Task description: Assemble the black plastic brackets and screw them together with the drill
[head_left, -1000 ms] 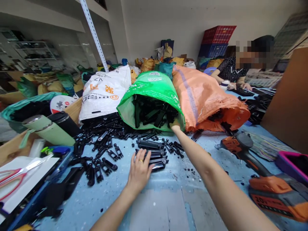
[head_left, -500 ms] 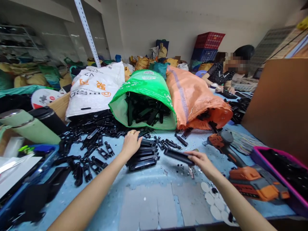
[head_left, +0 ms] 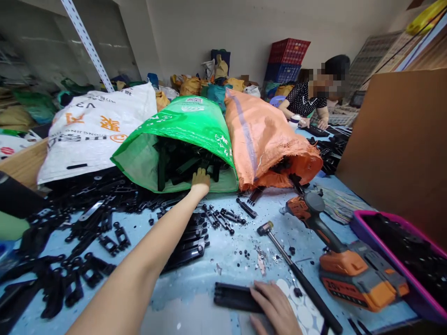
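Note:
My left hand [head_left: 201, 178] reaches into the mouth of the green woven bag [head_left: 174, 123], fingers stretched towards the black plastic parts [head_left: 179, 160] inside. Whether its fingertips touch one is hard to make out. Close to me, my right hand [head_left: 274, 304] holds a long black plastic piece [head_left: 233, 296] low over the grey patch of the table, its fingers over the right end. Under my left forearm lies a row of similar long black pieces [head_left: 190, 249], partly hidden by the arm.
A hammer [head_left: 291, 265], an orange cordless power tool [head_left: 345, 265] and a pink-rimmed bin [head_left: 358, 218] stand right. Small black linkages [head_left: 84, 232] cover the left side. White [head_left: 104, 125] and orange [head_left: 265, 135] bags flank the green one. A co-worker [head_left: 310, 100] sits behind.
My left hand has moved from the row of black pieces up into the green bag. My right hand has brought its black piece down towards me, uncovering the hammer. The view has shifted right.

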`<act>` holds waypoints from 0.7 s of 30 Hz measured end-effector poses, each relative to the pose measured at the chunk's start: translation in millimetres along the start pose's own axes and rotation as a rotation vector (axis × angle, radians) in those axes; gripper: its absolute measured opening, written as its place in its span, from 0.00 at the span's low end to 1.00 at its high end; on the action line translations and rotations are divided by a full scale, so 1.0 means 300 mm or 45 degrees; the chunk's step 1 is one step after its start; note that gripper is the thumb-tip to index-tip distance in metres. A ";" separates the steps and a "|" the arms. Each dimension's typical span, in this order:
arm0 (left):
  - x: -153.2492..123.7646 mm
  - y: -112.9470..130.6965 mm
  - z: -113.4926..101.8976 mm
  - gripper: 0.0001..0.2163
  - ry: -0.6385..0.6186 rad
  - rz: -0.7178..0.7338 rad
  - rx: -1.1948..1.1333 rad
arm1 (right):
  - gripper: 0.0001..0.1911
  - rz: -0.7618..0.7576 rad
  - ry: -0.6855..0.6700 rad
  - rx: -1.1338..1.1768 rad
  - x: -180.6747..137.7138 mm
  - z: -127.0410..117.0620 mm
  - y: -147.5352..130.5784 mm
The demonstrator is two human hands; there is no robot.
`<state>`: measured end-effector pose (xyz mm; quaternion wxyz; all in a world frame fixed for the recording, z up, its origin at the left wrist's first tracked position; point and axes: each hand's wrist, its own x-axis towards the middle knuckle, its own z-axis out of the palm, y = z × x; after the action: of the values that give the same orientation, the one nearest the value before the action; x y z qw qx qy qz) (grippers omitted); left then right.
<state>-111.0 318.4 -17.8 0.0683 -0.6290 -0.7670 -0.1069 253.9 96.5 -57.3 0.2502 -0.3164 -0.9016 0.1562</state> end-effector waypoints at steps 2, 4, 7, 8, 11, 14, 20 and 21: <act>0.042 0.007 0.028 0.13 0.012 -0.024 0.012 | 0.34 -0.084 -0.001 -0.053 -0.004 0.027 0.004; 0.062 0.017 0.045 0.14 0.030 -0.023 0.017 | 0.33 -0.134 -0.006 -0.062 0.015 0.043 -0.001; 0.056 0.042 0.044 0.15 0.028 0.039 0.002 | 0.31 -0.197 -0.005 -0.054 0.067 0.054 -0.023; 0.047 0.052 0.036 0.15 0.021 0.063 -0.009 | 0.29 -0.210 -0.005 -0.054 0.084 0.055 -0.034; -0.001 0.083 -0.014 0.16 -0.002 0.105 -0.056 | 0.25 -0.197 -0.024 -0.048 0.115 0.060 -0.070; -0.097 0.103 -0.111 0.15 -0.014 0.106 -0.116 | 0.21 -0.089 -0.049 0.016 0.125 0.054 -0.106; -0.554 0.078 -0.368 0.08 -0.127 0.229 -0.285 | 0.16 0.455 -0.160 0.547 0.211 0.001 -0.157; -0.653 0.063 -0.400 0.07 -0.181 0.263 -0.364 | 0.17 0.552 -0.153 0.680 0.233 -0.006 -0.161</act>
<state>-56.9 105.7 52.9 -0.0654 -0.7137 -0.6782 -0.1625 184.0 106.0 -9.9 0.2317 -0.4142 -0.7538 0.4544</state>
